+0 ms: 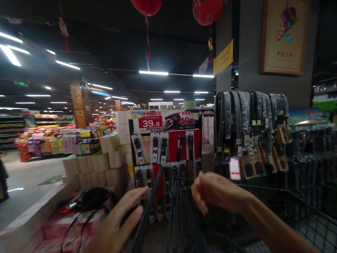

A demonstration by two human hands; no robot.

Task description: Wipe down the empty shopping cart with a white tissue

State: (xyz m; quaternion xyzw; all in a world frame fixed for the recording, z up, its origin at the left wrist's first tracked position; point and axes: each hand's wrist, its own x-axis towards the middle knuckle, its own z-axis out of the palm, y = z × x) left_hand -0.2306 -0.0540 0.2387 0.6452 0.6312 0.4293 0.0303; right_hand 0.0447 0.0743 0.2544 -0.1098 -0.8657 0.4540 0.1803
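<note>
My left hand (122, 219) is low and left of centre, thumb and fingers apart and nothing visible between them. Its fingertips are near the dark bar (151, 203) of a black wire shopping cart (313, 225); whether they touch it I cannot tell. Over the cart, right of centre, my right hand (214, 191) is bent at the wrist with its fingers curled down. Blur and the hand itself hide what those fingers hold, if anything. At the left, a shiny black bag (91, 198) with thin straps lies on pink packages (63, 223).
A rack of packaged belts (155, 147) stands ahead under a price sign (168, 121). More plastic-wrapped belts (238, 116) hang at the right by a grey pillar (250, 80). White paper packs (94, 163) are stacked on the left. Red lanterns (207, 12) hang overhead.
</note>
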